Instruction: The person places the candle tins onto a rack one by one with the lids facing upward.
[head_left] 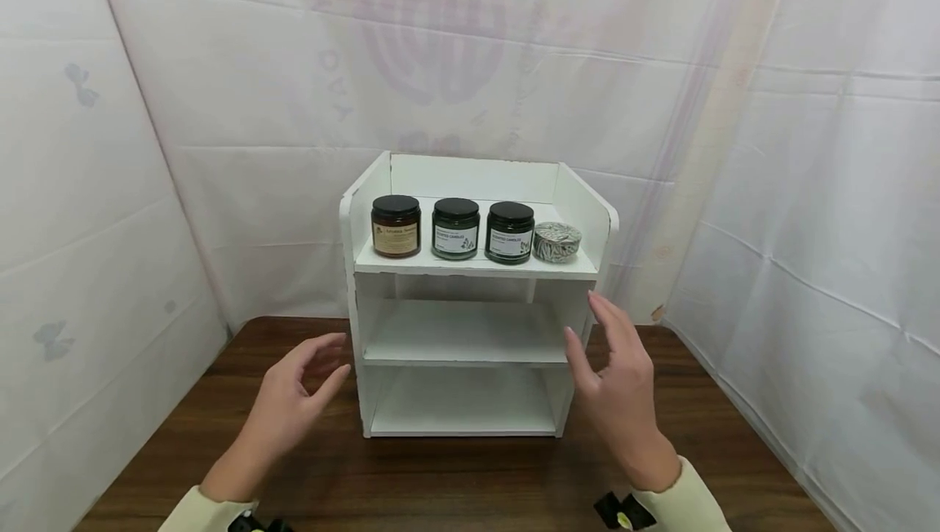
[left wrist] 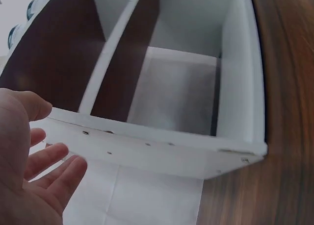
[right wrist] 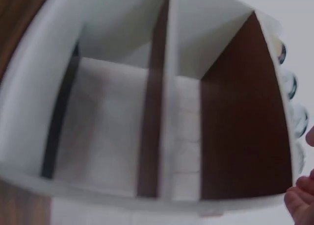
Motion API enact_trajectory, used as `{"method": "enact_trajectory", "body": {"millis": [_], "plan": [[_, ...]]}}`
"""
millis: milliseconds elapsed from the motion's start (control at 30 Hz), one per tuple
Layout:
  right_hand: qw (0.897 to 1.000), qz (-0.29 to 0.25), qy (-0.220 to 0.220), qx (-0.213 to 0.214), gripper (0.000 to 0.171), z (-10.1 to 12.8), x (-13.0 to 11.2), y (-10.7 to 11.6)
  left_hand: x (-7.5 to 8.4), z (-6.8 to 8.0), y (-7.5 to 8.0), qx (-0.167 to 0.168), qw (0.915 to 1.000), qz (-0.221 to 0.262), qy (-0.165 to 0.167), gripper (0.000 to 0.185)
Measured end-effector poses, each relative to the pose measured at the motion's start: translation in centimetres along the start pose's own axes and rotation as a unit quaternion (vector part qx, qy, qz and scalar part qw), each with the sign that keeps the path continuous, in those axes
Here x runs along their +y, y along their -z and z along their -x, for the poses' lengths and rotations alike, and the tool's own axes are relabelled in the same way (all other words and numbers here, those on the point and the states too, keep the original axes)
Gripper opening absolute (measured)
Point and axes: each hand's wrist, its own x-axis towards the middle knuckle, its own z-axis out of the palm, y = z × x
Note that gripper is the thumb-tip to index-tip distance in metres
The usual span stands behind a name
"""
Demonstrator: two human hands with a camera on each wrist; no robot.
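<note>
A white three-tier shelf [head_left: 470, 362] stands on the wooden table. Along its top tier sit an amber jar with a black lid [head_left: 396, 228], a dark green candle jar [head_left: 455, 230], a second dark green candle jar [head_left: 510, 234] and a round patterned tin [head_left: 556, 243]. My left hand [head_left: 290, 397] is beside the shelf's left side, fingers loosely bent and apart from it, holding nothing. Near the right side hovers my right hand [head_left: 620, 385], thumb and fingers spread with nothing between them. In the right wrist view only some fingertips [right wrist: 300, 198] show.
The dark wooden table [head_left: 470, 483] extends around the shelf. White fabric [head_left: 279, 91] hangs behind it and on both sides. The shelf's middle tier [head_left: 470, 332] and bottom tier [head_left: 463, 403] face forward.
</note>
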Motion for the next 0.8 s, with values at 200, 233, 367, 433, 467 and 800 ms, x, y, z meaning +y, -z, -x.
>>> {"method": "enact_trajectory", "body": {"millis": [200, 233, 367, 433, 467, 800], "plan": [[1.0, -0.016, -0.018, -0.003, 0.053, 2.0, 2.1, 1.3, 0.0, 1.3, 0.3, 0.036, 0.992, -0.106, -0.059, 0.047], [1.0, -0.014, -0.02, -0.004, 0.052, 2.3, 2.6, 1.5, 0.0, 1.4, 0.4, 0.038, 0.99, -0.118, -0.066, 0.049], [0.999, -0.001, -0.031, -0.014, 0.052, 3.4, 4.4, 2.0, -0.4, 1.9, 0.7, 0.043, 0.9831, -0.149, -0.098, 0.052], [0.999, 0.009, -0.042, -0.025, 0.051, 3.9, 5.4, 2.3, -0.8, 2.0, 0.8, 0.047, 0.9789, -0.162, -0.116, 0.053], [0.998, 0.013, -0.049, -0.03, 0.052, 4.2, 5.9, 2.4, -1.0, 2.1, 0.9, 0.047, 0.9766, -0.169, -0.125, 0.053], [0.991, 0.088, -0.078, -0.07, 0.053, 6.1, 9.1, 3.3, -3.1, 2.8, 1.6, -0.003, 0.9594, -0.236, -0.154, 0.074]]}}
